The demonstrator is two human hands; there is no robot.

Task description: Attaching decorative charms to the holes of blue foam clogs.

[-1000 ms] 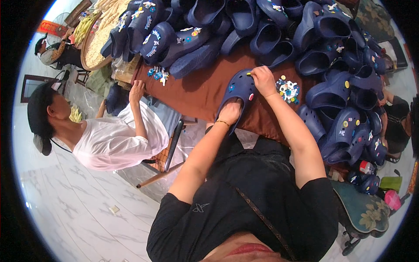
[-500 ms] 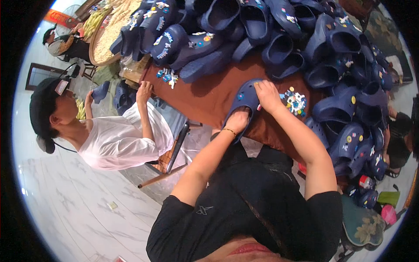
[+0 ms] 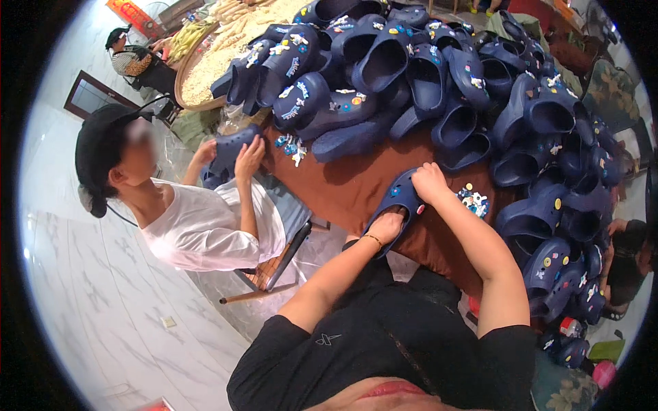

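Note:
A navy foam clog with holes in its upper sits tilted over the near edge of the brown-covered table. My left hand is inside its foot opening and holds it, the fingers hidden within. At the toe, my right hand is closed against the upper. Whether a small piece is under its fingertips is hidden. A blue charm and a pinkish-red one show on the clog. Beside my right forearm lies a small pile of white, blue and yellow shoe charms.
Many navy clogs are heaped along the table's far and right sides. More charms lie at the left of the brown cloth. A seated co-worker handles another clog. Behind stands a round basket of pale kernels.
The view has shifted, so the table sits lower and further right. My left hand stays in the clog; my right fingers have curled more at its toe. The co-worker now has both hands on a clog.

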